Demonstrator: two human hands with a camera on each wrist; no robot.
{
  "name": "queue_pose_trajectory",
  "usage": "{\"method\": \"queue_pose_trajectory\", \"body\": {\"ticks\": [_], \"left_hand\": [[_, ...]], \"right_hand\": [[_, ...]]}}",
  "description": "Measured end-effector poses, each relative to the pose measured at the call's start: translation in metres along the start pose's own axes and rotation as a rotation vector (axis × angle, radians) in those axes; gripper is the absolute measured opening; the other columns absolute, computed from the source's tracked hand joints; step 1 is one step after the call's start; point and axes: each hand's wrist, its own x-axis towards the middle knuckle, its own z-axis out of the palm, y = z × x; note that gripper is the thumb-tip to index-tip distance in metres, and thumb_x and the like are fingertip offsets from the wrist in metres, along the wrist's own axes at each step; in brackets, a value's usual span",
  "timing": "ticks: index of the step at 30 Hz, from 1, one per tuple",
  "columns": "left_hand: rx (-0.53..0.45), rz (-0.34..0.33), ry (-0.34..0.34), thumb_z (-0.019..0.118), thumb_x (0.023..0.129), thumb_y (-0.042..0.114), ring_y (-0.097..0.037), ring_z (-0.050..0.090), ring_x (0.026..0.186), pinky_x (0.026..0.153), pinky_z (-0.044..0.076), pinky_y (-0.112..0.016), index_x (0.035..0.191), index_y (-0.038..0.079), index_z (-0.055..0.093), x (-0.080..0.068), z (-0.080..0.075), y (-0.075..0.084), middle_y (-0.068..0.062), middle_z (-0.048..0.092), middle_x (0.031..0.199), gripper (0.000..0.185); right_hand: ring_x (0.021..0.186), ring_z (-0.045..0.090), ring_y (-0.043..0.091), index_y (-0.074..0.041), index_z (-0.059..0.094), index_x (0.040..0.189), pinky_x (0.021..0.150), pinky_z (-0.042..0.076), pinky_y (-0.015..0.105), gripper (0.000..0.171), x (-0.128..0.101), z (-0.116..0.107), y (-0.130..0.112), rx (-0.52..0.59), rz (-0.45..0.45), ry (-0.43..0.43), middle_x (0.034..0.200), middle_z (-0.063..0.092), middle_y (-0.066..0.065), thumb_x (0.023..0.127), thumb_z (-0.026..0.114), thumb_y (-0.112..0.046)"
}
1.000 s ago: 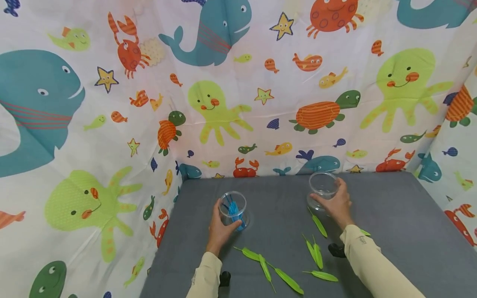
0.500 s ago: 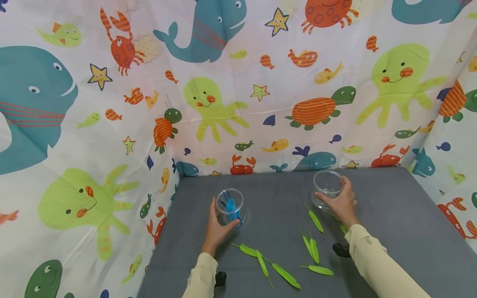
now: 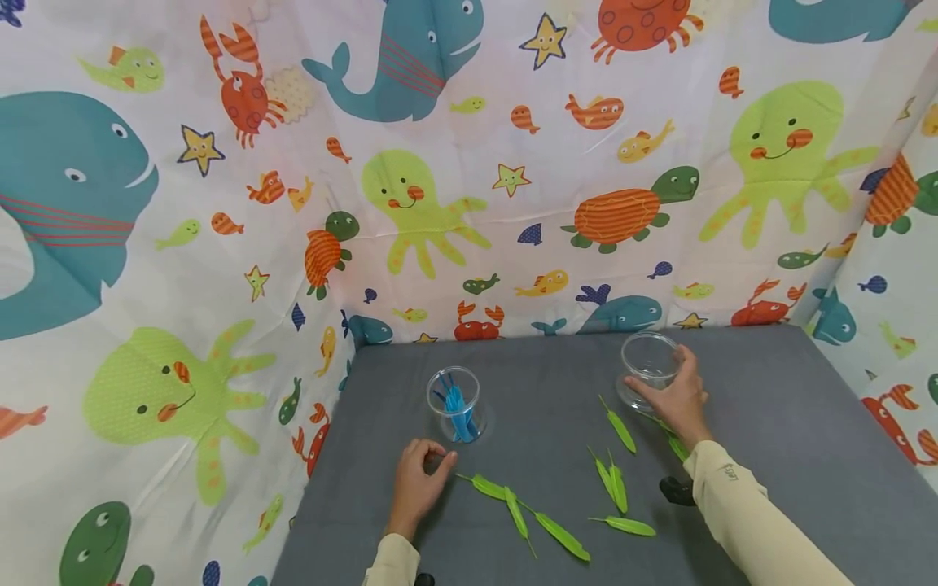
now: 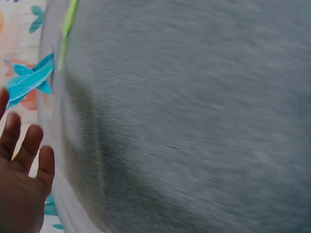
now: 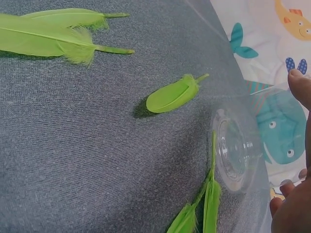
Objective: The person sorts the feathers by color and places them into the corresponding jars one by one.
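Note:
My right hand (image 3: 675, 398) holds a clear round jar (image 3: 649, 358) at the back right, thumb on one side and fingers on the other. Through its wall only the grey cloth shows. A second clear jar (image 3: 453, 380) stands at the back left with several blue feathers (image 3: 458, 411) in it. My left hand (image 3: 419, 486) is apart from that jar, nearer to me, fingers loosely bent and holding nothing. In the left wrist view its fingers spread beside the blue feathers (image 4: 30, 81). Beside my right hand, green feathers (image 5: 211, 204) lie close to the jar's base (image 5: 231, 150).
Several more green feathers lie on the grey cloth (image 3: 542, 456) between my arms, one long feather (image 3: 560, 537) at the front. Another feather (image 3: 628, 526) lies near my right sleeve. Sea-animal curtains (image 3: 542, 163) close off the back and sides.
My left hand has let go of the jar of blue feathers and drawn back toward me. My right hand and its jar have shifted slightly to the right, uncovering green feathers beside the wrist.

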Motion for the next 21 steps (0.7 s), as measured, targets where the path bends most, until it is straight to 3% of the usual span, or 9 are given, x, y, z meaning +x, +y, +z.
{"method": "queue_pose_trajectory", "body": {"ticks": [2,6,14,21], "left_hand": [[0.011,-0.005,-0.066,0.079,0.089,0.035,-0.006,0.053,0.078,0.074,0.047,-0.025,0.088,0.025,0.068,-0.004,-0.001,-0.001,0.007,0.059,0.084,0.015],[0.035,-0.028,-0.152,0.079,0.089,0.036,-0.006,0.052,0.073,0.07,0.044,-0.023,0.088,0.027,0.071,-0.01,0.001,0.0,0.008,0.059,0.08,0.012],[0.158,-0.048,-0.197,0.08,0.088,0.036,-0.003,0.044,0.064,0.063,0.039,-0.022,0.081,0.028,0.066,-0.015,0.008,-0.001,0.008,0.053,0.071,0.018],[0.283,-0.12,-0.305,0.076,0.088,0.044,-0.004,0.045,0.05,0.049,0.037,-0.025,0.074,0.027,0.07,-0.02,0.013,0.017,0.012,0.053,0.059,0.023]], "right_hand": [[0.143,0.028,0.054,-0.009,0.007,0.161,0.107,0.015,0.07,0.116,-0.001,-0.001,-0.001,-0.001,0.007,-0.003,0.162,0.028,0.027,0.082,0.084,-0.042],[0.143,0.028,0.053,-0.008,0.007,0.161,0.107,0.015,0.07,0.116,-0.002,-0.001,-0.002,-0.004,0.008,-0.004,0.161,0.028,0.027,0.082,0.084,-0.04],[0.143,0.029,0.053,-0.008,0.009,0.161,0.107,0.015,0.071,0.115,-0.004,-0.001,-0.002,0.0,-0.006,0.005,0.161,0.029,0.027,0.081,0.086,-0.039],[0.143,0.028,0.054,-0.008,0.008,0.162,0.108,0.013,0.072,0.116,-0.005,0.0,-0.002,0.003,-0.007,0.004,0.162,0.028,0.028,0.081,0.086,-0.038]]}}
